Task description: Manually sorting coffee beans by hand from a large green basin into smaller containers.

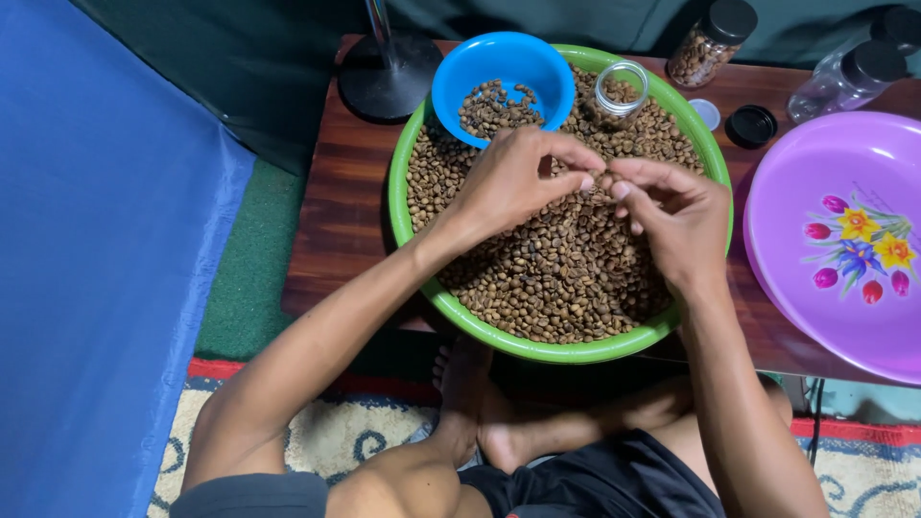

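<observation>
Blue bowl (503, 84), jar (619, 93) behind hands

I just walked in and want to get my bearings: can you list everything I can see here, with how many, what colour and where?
green basin: one, on the table centre, full of brown beans
beans: many, brown, in the basin
blue bowl: one, on the basin's far rim, some beans inside
small glass jar: one, clear, open, standing in the beans
purple tray: one, flower print, right of the basin
capped jars: two in full view, black lids, far right
loose lids: two, one black, one pale
table: one, dark wood
stand base: one, black, far left
left hand: over the beans, fingertips pinched
right hand: fingertips meeting the left's
</observation>
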